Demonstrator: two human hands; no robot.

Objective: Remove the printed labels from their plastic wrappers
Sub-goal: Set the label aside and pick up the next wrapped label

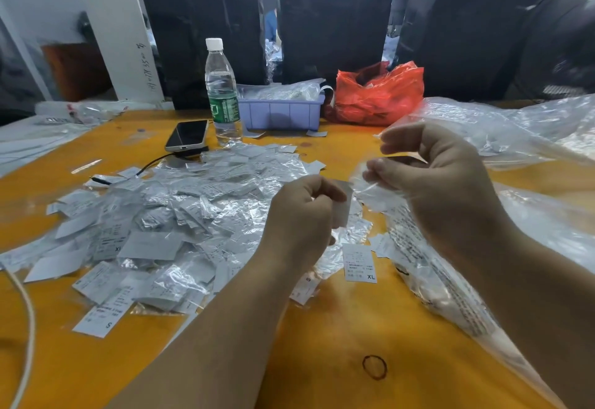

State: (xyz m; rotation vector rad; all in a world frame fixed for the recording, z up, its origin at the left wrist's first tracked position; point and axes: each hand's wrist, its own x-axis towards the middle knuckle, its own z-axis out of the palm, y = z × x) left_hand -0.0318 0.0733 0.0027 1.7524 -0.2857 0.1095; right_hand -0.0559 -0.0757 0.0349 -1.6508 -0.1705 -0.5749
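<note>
From the head camera, the left hand point(301, 212) is curled around a white label point(344, 204), pinching it upright above the table point(338, 328). Just right of the label, the right hand point(428, 180) pinches a clear wrapper point(370, 189) between thumb and fingers; the wrapper's open end touches the label's edge, though I cannot tell whether the label is fully out. Left of the label spreads a pile point(167, 215) of loose labels and wrappers. Below the label lies a tag marked XL point(359, 262). Right of the label, a big clear bag point(450, 280) lies under the right forearm. Behind the label stand a bottle point(222, 93), a phone point(187, 135), a lilac tray point(280, 112) and a red bag point(380, 93). Well below the label, a rubber band point(374, 366) lies on the table.
</note>
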